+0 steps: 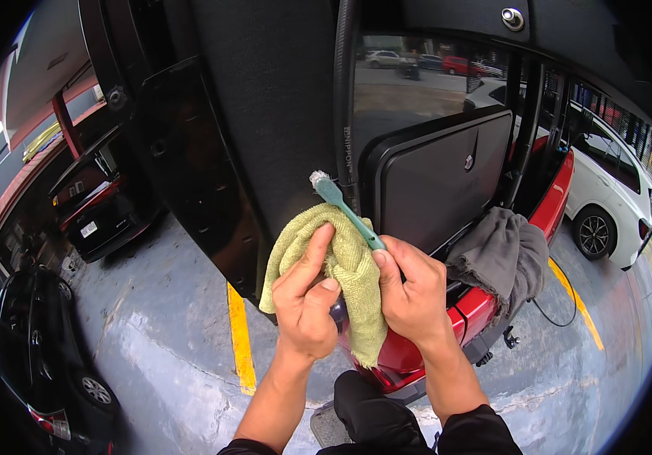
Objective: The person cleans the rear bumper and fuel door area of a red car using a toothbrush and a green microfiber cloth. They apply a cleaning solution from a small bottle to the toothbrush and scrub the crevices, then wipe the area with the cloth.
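A pair of bare hands works in the middle of the frame. The right hand (415, 292) has its grip pinched, thumb against forefinger, on the lower end of a teal brush handle (351, 216); the brush slants up and left, its pale bristles (317, 177) at the centre of the frame. The left hand (305, 312) holds a bunched yellow-green cloth (362, 303), forefinger stretched up along it and thumb bent; its other fingers are mostly hidden. The cloth lies just behind the handle and hangs down between the hands.

Right of centre, a crumpled grey cloth (500, 254) rests on a red vehicle (479, 311), near a dark panel with a lock (441, 178). A black hose (343, 98) runs down from the top centre. A white car (606, 182) stands at the right, and a black car (34, 349) at the lower left.
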`<control>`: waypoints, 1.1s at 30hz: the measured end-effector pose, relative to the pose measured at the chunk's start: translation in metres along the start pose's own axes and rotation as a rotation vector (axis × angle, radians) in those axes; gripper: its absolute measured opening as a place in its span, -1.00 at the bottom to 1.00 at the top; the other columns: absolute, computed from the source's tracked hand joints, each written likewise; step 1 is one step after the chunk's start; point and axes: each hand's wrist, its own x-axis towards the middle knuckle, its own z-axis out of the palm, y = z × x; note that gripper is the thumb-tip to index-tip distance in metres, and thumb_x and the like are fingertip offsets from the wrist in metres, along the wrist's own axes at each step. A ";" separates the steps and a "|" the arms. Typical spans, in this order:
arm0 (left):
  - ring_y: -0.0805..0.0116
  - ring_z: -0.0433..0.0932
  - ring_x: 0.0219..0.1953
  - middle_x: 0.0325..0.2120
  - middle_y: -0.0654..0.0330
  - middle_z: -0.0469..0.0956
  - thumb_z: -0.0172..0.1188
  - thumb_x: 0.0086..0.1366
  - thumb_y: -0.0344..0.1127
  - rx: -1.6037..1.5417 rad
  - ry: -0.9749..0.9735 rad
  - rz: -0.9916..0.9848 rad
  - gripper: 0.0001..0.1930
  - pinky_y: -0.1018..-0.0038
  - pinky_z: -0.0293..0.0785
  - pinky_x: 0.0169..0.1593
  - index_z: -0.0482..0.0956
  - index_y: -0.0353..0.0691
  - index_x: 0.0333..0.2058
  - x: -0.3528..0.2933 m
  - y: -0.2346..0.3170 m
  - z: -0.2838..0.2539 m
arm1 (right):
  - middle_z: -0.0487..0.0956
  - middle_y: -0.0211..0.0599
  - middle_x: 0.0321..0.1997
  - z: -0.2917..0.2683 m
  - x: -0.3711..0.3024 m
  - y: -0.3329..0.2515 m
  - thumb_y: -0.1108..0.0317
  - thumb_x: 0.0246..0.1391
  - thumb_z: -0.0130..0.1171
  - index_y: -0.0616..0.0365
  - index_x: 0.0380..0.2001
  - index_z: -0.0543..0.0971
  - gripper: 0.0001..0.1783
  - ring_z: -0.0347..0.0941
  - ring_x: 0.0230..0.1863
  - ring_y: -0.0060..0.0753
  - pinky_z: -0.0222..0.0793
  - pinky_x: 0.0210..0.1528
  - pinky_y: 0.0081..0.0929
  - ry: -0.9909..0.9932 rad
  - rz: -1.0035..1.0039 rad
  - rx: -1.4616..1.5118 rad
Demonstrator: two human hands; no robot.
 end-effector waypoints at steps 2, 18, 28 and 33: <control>0.05 0.56 0.16 0.07 -0.22 0.58 -0.04 0.17 -0.48 0.008 -0.004 0.011 -0.40 0.31 0.37 0.27 0.42 -0.60 0.22 0.001 0.002 0.000 | 0.61 -0.03 -0.42 -0.003 -0.005 0.001 0.47 0.25 0.22 0.35 -0.18 0.61 -0.85 0.57 -0.49 -0.05 0.45 -0.42 -0.33 -0.019 0.040 -0.002; 0.07 0.59 0.13 0.04 -0.22 0.60 -0.03 0.16 -0.46 0.038 0.014 0.047 -0.40 0.32 0.41 0.24 0.43 -0.60 0.21 0.002 -0.004 0.000 | 0.60 -0.09 -0.45 -0.013 -0.007 0.001 0.47 0.20 0.25 0.34 -0.18 0.63 -0.83 0.57 -0.50 -0.13 0.43 -0.45 -0.35 -0.037 -0.026 -0.083; 0.05 0.58 0.13 0.04 -0.21 0.60 -0.03 0.17 -0.45 0.027 0.009 0.034 -0.40 0.32 0.40 0.24 0.43 -0.60 0.21 0.001 -0.002 0.002 | 0.53 -0.15 -0.52 -0.008 -0.002 0.005 0.48 0.20 0.26 0.33 -0.19 0.63 -0.85 0.48 -0.56 -0.20 0.38 -0.49 -0.38 0.023 -0.074 -0.095; 0.07 0.58 0.12 0.04 -0.20 0.59 -0.02 0.18 -0.44 0.042 -0.013 0.067 -0.40 0.32 0.41 0.24 0.43 -0.59 0.21 0.002 -0.006 -0.002 | 0.58 -0.11 -0.47 -0.004 -0.012 0.005 0.47 0.23 0.24 0.32 -0.18 0.62 -0.85 0.54 -0.51 -0.16 0.42 -0.44 -0.39 0.038 -0.027 -0.095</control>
